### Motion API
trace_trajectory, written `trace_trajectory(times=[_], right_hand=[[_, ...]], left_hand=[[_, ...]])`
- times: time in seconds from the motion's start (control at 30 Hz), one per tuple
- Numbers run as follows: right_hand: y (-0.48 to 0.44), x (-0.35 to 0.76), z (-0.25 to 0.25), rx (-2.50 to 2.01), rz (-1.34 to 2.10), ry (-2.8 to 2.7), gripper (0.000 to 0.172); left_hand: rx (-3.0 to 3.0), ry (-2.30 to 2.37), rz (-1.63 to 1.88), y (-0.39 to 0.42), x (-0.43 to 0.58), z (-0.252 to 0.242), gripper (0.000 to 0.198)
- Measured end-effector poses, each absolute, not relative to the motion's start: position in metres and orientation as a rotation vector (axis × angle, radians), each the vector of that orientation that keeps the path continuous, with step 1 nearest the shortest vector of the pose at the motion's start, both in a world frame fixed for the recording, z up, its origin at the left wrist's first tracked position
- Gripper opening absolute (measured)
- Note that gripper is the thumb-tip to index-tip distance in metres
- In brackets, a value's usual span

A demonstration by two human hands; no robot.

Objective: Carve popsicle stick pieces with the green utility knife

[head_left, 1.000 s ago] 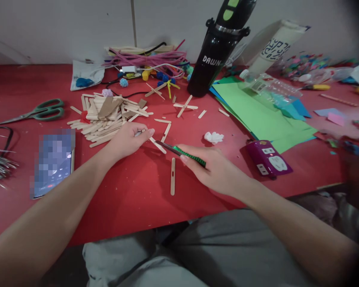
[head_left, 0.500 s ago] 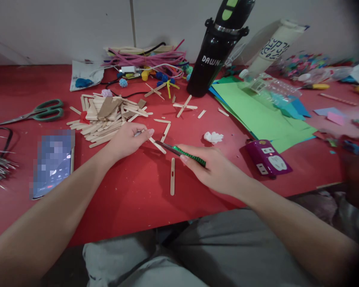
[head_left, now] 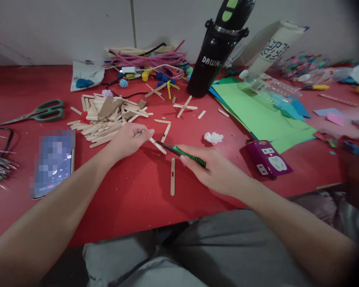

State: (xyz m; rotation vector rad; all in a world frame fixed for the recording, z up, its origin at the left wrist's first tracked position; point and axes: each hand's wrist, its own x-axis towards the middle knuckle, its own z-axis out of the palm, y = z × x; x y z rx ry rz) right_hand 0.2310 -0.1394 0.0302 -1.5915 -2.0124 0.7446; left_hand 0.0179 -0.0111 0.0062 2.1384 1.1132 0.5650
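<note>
My left hand (head_left: 127, 139) pinches one end of a wooden craft stick (head_left: 157, 145) that lies flat on the red table (head_left: 131, 191). My right hand (head_left: 214, 169) grips a green utility knife (head_left: 185, 154), its blade tip touching that stick. Another stick with a slot cut in it (head_left: 172, 176) lies just in front of the knife. A heap of craft sticks (head_left: 106, 117) sits behind my left hand.
Green-handled scissors (head_left: 38, 112) and a phone (head_left: 53, 161) lie at the left. A black bottle (head_left: 217, 48) stands at the back, green and blue paper sheets (head_left: 257, 113) beside it. A purple power strip (head_left: 268, 158) and a white crumpled scrap (head_left: 214, 137) lie to the right.
</note>
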Motion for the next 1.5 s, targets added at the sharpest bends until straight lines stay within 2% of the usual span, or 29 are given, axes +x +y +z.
trace_trajectory(times=[1.0,1.27,1.5], right_hand=[[-0.138,0.229,0.034,-1.638,0.656,-2.102,0.038],[-0.136,0.227,0.040,-1.668,0.606,-2.182,0.026],[-0.134,0.222,0.046,-1.720,0.615,-2.204,0.026]], left_hand=[[2.085,1.140,0.537,-0.013,0.020,0.008,0.043],[2.018,1.157,0.510,-0.013,0.021,0.008,0.043],[1.986,1.144,0.515,-0.012,0.021,0.007,0.045]])
